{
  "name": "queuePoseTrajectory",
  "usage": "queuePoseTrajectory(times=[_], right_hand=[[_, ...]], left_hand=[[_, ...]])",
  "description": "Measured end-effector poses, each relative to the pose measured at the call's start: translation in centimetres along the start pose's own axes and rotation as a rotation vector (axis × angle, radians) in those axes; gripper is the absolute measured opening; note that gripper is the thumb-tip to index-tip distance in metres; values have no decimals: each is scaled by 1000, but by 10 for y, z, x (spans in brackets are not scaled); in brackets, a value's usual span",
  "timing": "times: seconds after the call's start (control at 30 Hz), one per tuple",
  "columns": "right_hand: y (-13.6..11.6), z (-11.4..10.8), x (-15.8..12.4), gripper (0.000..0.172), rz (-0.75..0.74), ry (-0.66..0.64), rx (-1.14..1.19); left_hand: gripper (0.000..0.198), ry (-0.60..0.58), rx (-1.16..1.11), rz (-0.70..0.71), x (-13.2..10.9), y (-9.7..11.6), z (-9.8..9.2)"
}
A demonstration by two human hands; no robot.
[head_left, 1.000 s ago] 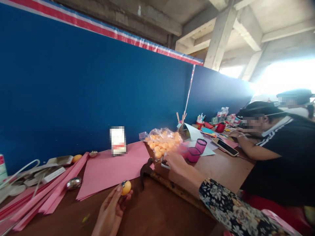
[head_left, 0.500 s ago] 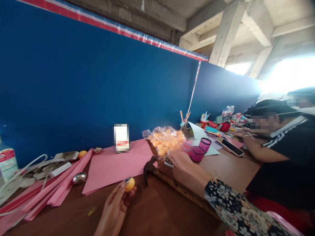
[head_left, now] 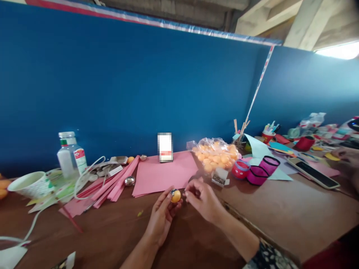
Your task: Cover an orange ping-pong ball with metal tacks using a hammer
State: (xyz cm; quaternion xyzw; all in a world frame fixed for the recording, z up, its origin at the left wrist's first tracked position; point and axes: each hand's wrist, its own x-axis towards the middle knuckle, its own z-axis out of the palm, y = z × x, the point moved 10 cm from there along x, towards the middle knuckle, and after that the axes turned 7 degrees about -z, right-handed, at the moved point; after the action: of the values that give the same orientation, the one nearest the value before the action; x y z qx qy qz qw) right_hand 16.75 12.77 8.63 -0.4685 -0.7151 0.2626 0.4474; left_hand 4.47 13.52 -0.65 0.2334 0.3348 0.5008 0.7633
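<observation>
My left hand (head_left: 164, 216) is closed around a small orange ball (head_left: 176, 196), with a shiny silver piece (head_left: 171, 194) against its upper left side. Just right of the ball, my right hand (head_left: 206, 201) has its thumb and fingers pinched together. Something tiny and dark may be between the fingertips, too small to name. Behind the right hand stands a small open box (head_left: 220, 176) of little dark pieces. A hammer's handle (head_left: 248, 223) runs beside my right forearm, and its head is mostly hidden by that hand.
Pink paper sheets (head_left: 162, 175) lie ahead under an upright blurred white box (head_left: 165, 147). A clear bag of orange balls (head_left: 215, 155) sits behind. Silver balls (head_left: 129, 181), pink strips and a white cable are at left; purple rings (head_left: 257, 175) and a phone (head_left: 312, 173) at right.
My right hand has come back from the small box to beside the orange ball, its fingers now pinched. The view has swung right to left, showing a bottle and paper cup.
</observation>
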Motion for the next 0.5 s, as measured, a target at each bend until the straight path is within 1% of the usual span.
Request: queuePoseTrajectory(times=[0.03,0.1,0.2,0.3,0.37,0.5], right_hand=[[2,9,1,7,14,6,43],[6,18,3,7,10,45,61],[8,16,4,6,-40,98,6],[10,12,2,7,-54,103,-23],[9,12,1,8,-71,93,-56],[4,16,-1,10,-149,72,-135]], left_hand=[[33,-13,9,6,-1,1,2],[29,-36,58,15,-2,1,5],[27,-52,204,29,-3,-1,9],[28,-46,328,37,-3,-3,10],[29,-29,366,42,-3,-4,10],[30,-13,371,57,-2,-3,8]])
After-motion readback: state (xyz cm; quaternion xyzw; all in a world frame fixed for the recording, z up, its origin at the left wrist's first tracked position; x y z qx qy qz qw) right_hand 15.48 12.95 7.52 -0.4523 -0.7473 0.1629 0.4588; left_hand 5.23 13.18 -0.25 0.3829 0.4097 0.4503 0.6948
